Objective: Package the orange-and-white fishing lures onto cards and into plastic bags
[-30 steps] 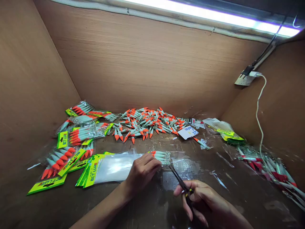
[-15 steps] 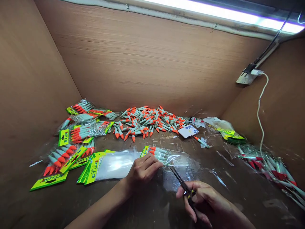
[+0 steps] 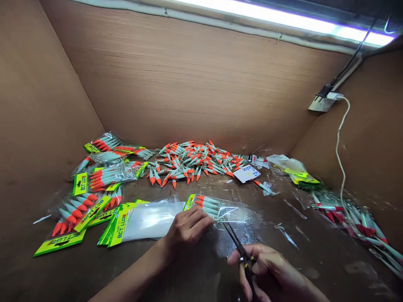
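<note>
My left hand (image 3: 190, 226) is closed over the near edge of a clear plastic bag (image 3: 234, 214) with a yellow-green header. Several fishing lures (image 3: 206, 204), pale with orange tips, lie side by side in that bag, partly behind my knuckles. Long-nose pliers (image 3: 241, 247) with dark jaws are gripped in my right hand (image 3: 264, 266). Their slim tips point at the lures' wire ends, by the bag's near side; whether they touch anything is too small to tell. Left of my left hand is a fanned stack of flat header bags (image 3: 151, 220).
A loose heap of lures (image 3: 192, 161) spreads along the back wall. Filled bags (image 3: 107, 176) pile up at the left. A handwritten card (image 3: 247, 173) and a single lure (image 3: 263, 187) lie right of the heap. More wrapped lures (image 3: 355, 224) and a white cable (image 3: 340, 159) are at the right.
The view has shifted slightly. The pliers' tips have drawn back a little toward me from the bag. My left hand stays on the bag.
</note>
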Demonstrator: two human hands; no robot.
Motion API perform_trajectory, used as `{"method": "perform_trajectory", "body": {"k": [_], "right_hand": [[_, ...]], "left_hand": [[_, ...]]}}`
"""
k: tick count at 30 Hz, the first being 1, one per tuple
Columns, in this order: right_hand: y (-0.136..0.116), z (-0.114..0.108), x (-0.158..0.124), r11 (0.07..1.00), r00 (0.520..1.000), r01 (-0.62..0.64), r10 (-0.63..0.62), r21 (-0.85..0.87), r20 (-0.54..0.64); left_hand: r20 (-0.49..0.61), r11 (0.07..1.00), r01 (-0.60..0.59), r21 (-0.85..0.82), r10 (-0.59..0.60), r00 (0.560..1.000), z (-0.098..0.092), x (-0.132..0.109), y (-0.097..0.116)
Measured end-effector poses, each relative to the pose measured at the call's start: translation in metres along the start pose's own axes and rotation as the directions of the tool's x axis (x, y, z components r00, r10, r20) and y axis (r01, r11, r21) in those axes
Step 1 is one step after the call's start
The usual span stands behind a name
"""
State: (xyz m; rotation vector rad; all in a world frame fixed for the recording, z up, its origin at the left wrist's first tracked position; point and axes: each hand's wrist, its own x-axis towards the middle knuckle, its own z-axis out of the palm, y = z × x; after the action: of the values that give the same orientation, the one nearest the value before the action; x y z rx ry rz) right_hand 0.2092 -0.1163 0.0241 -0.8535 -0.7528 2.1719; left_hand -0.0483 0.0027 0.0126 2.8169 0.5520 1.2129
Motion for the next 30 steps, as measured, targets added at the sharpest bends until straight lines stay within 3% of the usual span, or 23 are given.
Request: {"method": "perform_trajectory", "body": {"k": [9,23,30], "right_hand": [[-0.011,-0.008,-0.006,0.993,0.985,-0.115,0.113,0.008,0.128],[-0.016,-0.011,-0.01,0.988,0.979,-0.115,0.096,0.102,0.179],[-0.02,-0.009,-0.005,0.985,0.969,-0.174,0.171,-0.002,0.177]], "left_hand": [[0.039,0.989,-0.11,-0.095,0.114,0.993,-0.008,0.006,0.005],[-0.055,0.99,0.068,-0.121,-0.075,0.996,0.005,0.002,0.003],[-0.051,0.993,0.018,-0.118,-0.024,0.998,0.007,-0.001,-0.002]]}}
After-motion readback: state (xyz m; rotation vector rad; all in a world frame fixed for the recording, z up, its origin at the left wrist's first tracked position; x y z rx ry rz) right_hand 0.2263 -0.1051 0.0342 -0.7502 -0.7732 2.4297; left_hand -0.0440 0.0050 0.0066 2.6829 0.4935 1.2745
